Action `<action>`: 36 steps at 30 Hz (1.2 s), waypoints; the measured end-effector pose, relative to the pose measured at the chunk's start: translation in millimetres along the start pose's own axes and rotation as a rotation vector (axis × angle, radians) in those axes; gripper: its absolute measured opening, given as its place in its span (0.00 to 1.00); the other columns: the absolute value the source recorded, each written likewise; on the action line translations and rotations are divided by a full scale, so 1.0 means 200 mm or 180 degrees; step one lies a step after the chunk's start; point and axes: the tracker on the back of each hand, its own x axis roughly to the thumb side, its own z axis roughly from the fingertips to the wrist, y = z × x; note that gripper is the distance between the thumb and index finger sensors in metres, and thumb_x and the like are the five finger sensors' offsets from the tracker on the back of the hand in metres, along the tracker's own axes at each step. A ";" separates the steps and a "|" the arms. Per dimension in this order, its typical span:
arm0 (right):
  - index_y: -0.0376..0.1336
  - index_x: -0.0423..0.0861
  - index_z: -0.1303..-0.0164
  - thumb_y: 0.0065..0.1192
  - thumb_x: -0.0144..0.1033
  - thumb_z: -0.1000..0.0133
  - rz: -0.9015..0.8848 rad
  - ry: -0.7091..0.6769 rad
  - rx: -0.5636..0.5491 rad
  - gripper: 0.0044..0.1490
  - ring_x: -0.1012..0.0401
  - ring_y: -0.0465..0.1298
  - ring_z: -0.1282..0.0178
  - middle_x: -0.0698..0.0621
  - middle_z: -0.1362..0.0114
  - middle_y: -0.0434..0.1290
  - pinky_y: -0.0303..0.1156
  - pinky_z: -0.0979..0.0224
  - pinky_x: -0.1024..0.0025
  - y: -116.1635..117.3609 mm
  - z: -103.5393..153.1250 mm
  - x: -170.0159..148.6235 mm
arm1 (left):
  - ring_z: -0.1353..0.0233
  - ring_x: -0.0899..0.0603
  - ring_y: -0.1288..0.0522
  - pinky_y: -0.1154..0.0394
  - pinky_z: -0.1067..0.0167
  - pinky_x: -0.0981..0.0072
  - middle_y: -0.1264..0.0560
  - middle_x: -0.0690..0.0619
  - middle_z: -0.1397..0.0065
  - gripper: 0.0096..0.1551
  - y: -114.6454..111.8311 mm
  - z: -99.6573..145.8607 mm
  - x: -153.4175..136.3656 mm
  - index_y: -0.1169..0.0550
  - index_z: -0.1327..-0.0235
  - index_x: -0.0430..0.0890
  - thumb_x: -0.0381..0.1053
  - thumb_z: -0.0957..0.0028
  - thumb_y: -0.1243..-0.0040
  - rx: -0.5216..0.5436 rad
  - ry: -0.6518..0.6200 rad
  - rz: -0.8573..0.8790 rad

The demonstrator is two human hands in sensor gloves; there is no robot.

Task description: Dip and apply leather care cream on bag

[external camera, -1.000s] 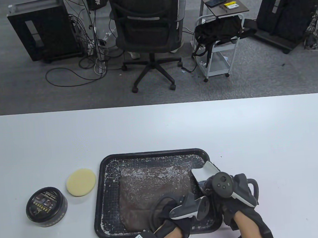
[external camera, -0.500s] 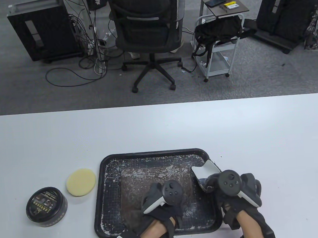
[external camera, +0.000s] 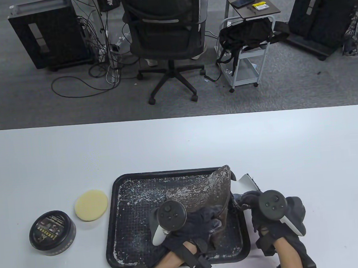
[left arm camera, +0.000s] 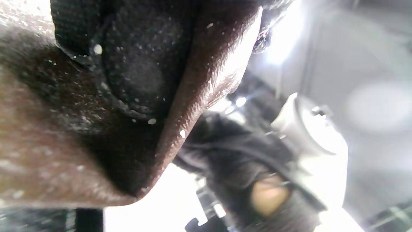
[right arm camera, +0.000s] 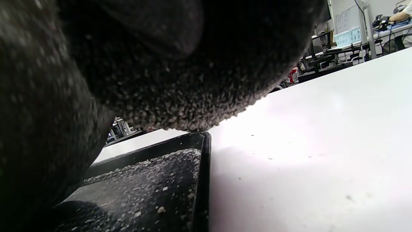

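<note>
Bag: you now have it half raised off the black tray, its right side standing up and curling over, where half a second ago it lay flat. Your left hand has moved in from the near edge and its fingers are curled round the leather fold, pinching it, as the left wrist view confirms. Your right hand sits just off the tray's right rim, fingers closed on a white and dark piece; what that piece is I cannot tell.

My reading is that you are turning or repositioning the bag, so no cream is going on yet. The cream tin is shut, lid on, at the left of the worktop, with the yellow sponge pad between it and the tray, both untouched.

Both hands are occupied, so one must let go before you can open the tin. White flecks cover the tray floor and the leather.
</note>
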 end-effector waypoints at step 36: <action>0.78 0.61 0.52 0.63 0.25 0.55 0.0133 -0.0073 0.0101 0.27 0.55 0.78 0.32 0.58 0.35 0.80 0.68 0.28 0.47 0.02 0.00 0.04 | 0.63 0.51 0.13 0.18 0.50 0.55 0.23 0.47 0.37 0.27 0.37 0.25 0.04 0.24 0.42 0.48 0.54 0.54 0.37 0.0516 -0.0309 -0.0254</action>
